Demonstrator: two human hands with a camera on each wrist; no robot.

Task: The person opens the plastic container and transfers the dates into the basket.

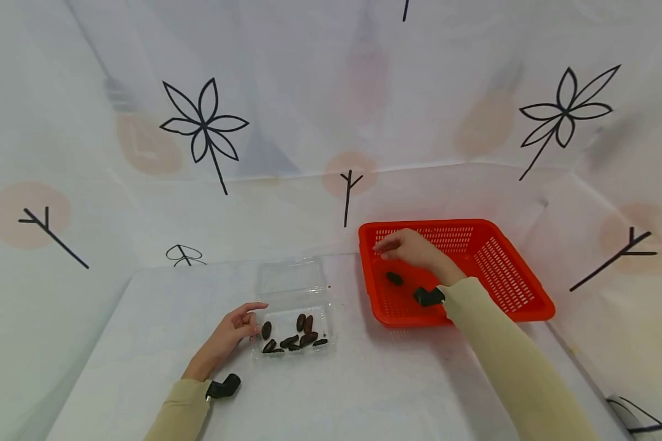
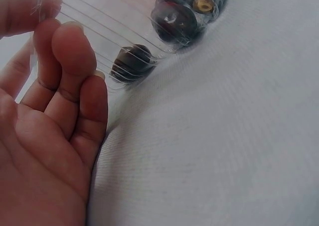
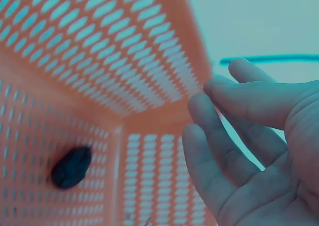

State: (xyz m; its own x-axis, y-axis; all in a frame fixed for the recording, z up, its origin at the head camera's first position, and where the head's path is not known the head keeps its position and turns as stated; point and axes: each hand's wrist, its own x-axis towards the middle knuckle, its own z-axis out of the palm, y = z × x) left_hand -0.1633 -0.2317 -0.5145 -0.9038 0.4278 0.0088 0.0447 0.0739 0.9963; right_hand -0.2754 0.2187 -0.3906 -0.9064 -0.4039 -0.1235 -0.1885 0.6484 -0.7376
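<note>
Head view gave me the white-covered bench, with a clear plastic box near the middle and a red slotted basket to its right. The box stood with its lid folded back on the far side. Several dark oblong pieces lay scattered in the box, most of them toward its near side, and a single dark piece lay on the floor of the basket.

I had the person's left hand at the left edge of the box, forefinger stretched over the edge and the other fingers loosely bent. From the left wrist I saw those fingers at the ridged plastic wall, relaxed, with one piece just beyond it; how firmly they pressed, I could not tell.

The right hand hung over the left part of the basket, above the lone piece and apart from it. Through the right wrist camera its fingers looked slack, gently bent, thumb near the forefinger, grasping nothing that I could see. Pale sleeves covered both forearms, and a black wrist mount showed at the left cuff.
</note>
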